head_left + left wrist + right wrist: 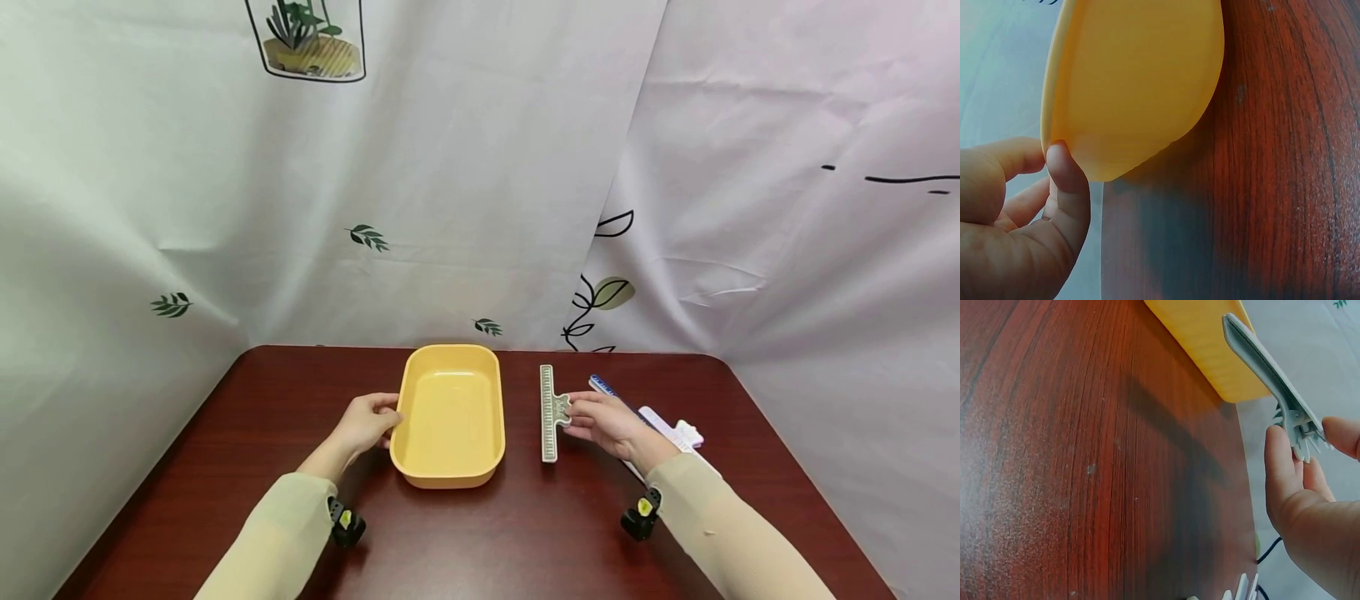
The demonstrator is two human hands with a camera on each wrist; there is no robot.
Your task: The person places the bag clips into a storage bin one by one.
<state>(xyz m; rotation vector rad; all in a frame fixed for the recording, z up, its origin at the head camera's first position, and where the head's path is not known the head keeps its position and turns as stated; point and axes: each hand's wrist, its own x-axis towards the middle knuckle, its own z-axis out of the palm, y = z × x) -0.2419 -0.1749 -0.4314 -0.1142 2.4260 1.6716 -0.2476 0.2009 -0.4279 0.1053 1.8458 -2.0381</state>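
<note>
A yellow rectangular plastic tray (pixel 448 481) stands near the middle of the table. My left hand (pixel 367 422) pinches its left rim, with the thumb inside and fingers outside, as the left wrist view (pixel 1035 219) also shows. To the right of the tray, my right hand (pixel 611 423) holds a grey-green long-jawed clip (pixel 549 414) by its handle, thumb on one side and fingers on the other. In the right wrist view the clip (pixel 1266 369) is above the table, its shadow apart from it. The clip's jaws look closed.
Beyond and under my right forearm lie a blue clip (pixel 602 385) and a white clip (pixel 686 433), partly hidden by the arm. The dark red-brown wooden table (pixel 495 550) ends at the back against a pale printed cloth (pixel 450 183).
</note>
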